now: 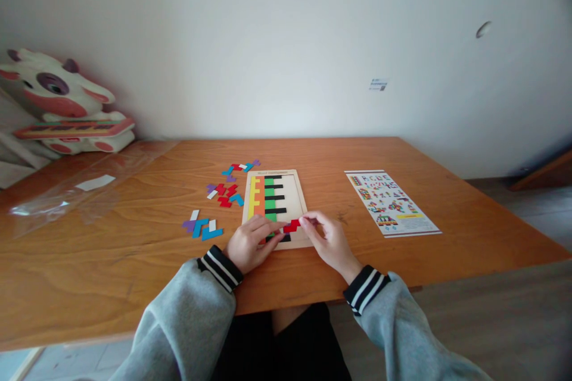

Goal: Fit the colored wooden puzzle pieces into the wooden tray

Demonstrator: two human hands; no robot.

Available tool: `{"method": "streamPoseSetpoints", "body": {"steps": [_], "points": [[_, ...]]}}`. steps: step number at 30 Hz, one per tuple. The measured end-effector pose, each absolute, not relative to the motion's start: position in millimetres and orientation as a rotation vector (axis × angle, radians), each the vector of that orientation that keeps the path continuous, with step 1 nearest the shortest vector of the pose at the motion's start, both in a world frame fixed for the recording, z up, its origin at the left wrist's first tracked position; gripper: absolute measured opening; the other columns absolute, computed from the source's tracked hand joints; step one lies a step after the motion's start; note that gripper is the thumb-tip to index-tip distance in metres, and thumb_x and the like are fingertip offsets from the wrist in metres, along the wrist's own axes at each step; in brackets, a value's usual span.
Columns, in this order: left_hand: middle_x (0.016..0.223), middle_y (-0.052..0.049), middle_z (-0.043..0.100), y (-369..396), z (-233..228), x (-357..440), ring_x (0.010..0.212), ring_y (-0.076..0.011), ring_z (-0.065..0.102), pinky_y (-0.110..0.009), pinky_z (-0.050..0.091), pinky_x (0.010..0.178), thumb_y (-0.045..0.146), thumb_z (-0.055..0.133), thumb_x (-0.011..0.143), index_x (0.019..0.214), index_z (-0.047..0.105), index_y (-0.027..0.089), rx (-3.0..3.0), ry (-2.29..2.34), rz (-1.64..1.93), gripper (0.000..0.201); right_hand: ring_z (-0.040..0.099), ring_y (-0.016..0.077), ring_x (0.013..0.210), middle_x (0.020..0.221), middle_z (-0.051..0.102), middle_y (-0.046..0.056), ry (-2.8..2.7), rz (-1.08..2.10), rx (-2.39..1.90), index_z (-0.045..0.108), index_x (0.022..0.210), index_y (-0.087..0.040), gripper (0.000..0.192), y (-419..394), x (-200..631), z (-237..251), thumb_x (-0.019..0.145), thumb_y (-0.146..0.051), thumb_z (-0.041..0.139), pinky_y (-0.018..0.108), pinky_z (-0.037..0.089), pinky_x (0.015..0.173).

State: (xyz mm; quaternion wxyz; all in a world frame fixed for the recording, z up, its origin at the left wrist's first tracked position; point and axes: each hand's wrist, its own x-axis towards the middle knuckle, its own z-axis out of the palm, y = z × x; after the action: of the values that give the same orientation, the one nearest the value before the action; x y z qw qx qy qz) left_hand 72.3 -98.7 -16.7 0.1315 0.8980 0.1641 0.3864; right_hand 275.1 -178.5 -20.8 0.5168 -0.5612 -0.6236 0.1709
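Near the bench's front edge, your right hand point(328, 241) pinches a red puzzle piece point(292, 226) in closed fingers over the wooden tray point(292, 190) — your left hand point(252, 244) rests curled, steadying it. It's light, stiff, thin — grip its edges.

L hand point(251, 245) & R hand point(328, 240) fwd, fingers curled, fingertips close together

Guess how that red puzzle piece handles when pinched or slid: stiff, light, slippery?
The red piece looks flat and angular, probably rigid, so it should not flex between the fingers of the left hand and right hand. It seems thin and small, likely light. Lying flat on the puzzle board, it should slide rather than roll or tip.
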Motion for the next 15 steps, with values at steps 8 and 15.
{"method": "streamPoseSetpoints", "body": {"steps": [8, 15], "points": [[0.084, -0.004, 0.072, -98.4, -18.3, 78.4, 0.078, -0.0153, 0.064, -0.028, 0.055, 0.073, 0.026, 0.061, 0.092, 0.093, 0.07, 0.02, 2.643, 0.367, 1.063, 0.011, 0.068, 0.0176, 0.079, 0.09, 0.075, 0.005, -1.561, 0.54, -1.281, 0.07, 0.096, -0.02, 0.021, -179.9, 272.0, -16.9, 0.092, -0.036, 0.057, 0.028, 0.055, 0.071], [0.086, -0.003, 0.071, -100.2, -21.0, 78.1, 0.079, -0.0164, 0.067, -0.03, 0.057, 0.074, 0.042, 0.072, 0.082, 0.094, 0.064, 0.02, 2.585, 0.48, 1.099, 0.027, 0.071, 0.0181, 0.08, 0.094, 0.075, 0.007, -1.423, 0.591, -1.279, 0.07, 0.103, -0.02, 0.023, -176.5, 273.3, -26.6, 0.089, -0.036, 0.061, 0.03, 0.059, 0.072]]}}
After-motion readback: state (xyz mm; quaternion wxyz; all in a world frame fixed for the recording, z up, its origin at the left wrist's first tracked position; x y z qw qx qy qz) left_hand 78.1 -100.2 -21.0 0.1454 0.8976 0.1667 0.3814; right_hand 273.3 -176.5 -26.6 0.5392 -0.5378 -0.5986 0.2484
